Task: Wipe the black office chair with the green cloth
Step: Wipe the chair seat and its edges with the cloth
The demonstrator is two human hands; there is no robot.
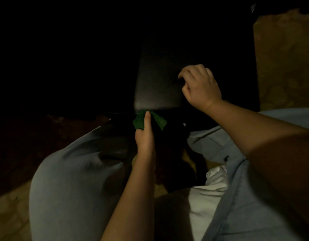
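Head view, very dim; most of the upper left of the frame is reading as black.

- I am seeing the black office chair as a faintly lit dark panel at centre frame. Which part of the chair this is, I cannot tell.
- The left hand is reaching up from the lower centre and pinching the green cloth, thumb lying along it. The cloth is bunching at the panel's lower edge, touching it, with a loose flap hanging to the right.
- The right hand is sitting on the panel's right side, fingers curled, tips on the surface. Whether it is gripping an edge or only bracing, I cannot tell.
- Light blue trouser legs are filling the lower frame; tan floor is showing at the upper right.

Judgement: wiping is going on along the lower edge, and the broad face above looks still to be covered.

Risks from here:
- The cloth is being held by a small pinch, so a firm stroke could be dragging it out of the fingers.
- Only a narrow wad is meeting the chair, so patches may be getting skipped.
- Black on black in this light is hiding dirt, so coverage is hard to verify.
- If the right hand is only resting, the chair may be swivelling or rolling away under pressure.
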